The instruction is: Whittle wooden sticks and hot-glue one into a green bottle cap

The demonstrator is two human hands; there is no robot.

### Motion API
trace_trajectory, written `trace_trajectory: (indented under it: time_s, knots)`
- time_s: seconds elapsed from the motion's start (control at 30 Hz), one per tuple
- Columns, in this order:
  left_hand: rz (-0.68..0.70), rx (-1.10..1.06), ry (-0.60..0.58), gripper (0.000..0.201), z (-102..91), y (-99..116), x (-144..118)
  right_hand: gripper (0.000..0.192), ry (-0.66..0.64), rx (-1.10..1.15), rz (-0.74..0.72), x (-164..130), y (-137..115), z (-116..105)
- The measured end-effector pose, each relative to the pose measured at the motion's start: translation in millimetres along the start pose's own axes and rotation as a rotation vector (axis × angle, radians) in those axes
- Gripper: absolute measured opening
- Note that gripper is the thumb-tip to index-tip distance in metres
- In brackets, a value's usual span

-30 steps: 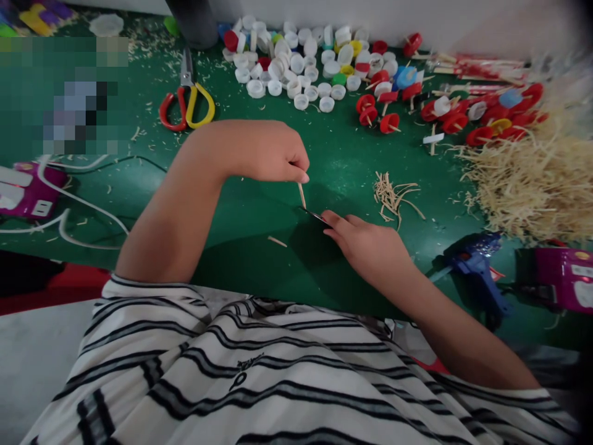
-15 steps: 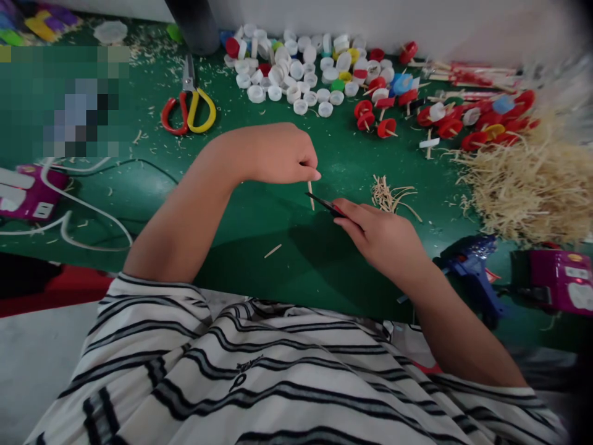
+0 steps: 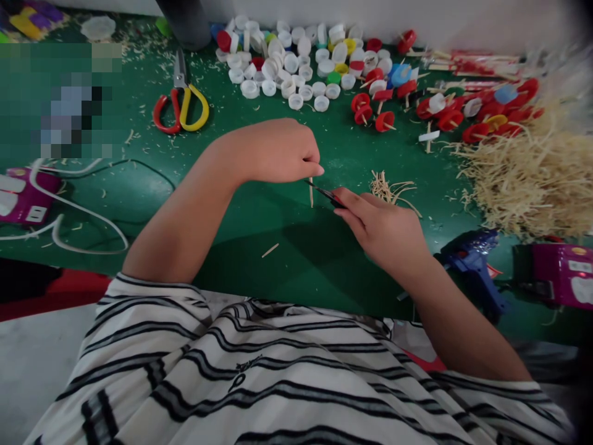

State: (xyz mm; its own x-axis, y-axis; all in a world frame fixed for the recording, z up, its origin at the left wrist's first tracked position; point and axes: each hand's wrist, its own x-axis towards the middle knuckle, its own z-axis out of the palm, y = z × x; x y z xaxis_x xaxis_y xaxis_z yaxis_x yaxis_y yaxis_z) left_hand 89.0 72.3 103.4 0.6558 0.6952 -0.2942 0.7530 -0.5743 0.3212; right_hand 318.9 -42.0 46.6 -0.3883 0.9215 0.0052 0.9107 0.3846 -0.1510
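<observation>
- Green tabletop (image 3: 241, 247), with white bottle caps (image 3: 291, 62) along its far side.
- Pale straw heap (image 3: 532, 185): right of the caps, nearer the wearer.
- Red caps on sticks (image 3: 384, 122): just right of the white caps, apparently assembled; the white ones mostly look unpierced.
- Left hand (image 3: 287, 151): below the caps, pinching a thin wooden stick (image 3: 311, 196).
- Right hand (image 3: 380, 222): below and right of the caps, gripping a dark blade (image 3: 319, 189) across that stick, whose cutting seems unfinished.
- Slivers (image 3: 382, 188): below and right of the caps, seemingly cut already.
- Loose stick piece (image 3: 270, 250): well below the caps.
</observation>
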Motion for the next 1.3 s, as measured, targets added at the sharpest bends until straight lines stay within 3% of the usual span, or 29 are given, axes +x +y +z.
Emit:
trace_trajectory:
  time_s: [0.2,0.57,0.73,0.9,1.3]
  knots:
    - [0.077,-0.016,0.012,0.039,2.0,-8,3,0.044,0.030,0.141,-0.053,6,9,7]
    - [0.064,-0.053,-0.005,0.045,-1.1,-5,-1,0.042,-0.015,0.233,-0.061,1,16,6]
    - [0.094,-0.067,0.039,0.047,2.7,-9,1,0.043,-0.028,0.209,-0.050,2,13,5]
    - [0.088,-0.043,0.010,0.046,0.8,0,1,0.043,-0.004,0.152,-0.051,8,5,4]
    - [0.082,-0.054,0.010,0.047,1.0,0,0,0.044,-0.039,0.184,-0.045,1,10,7]
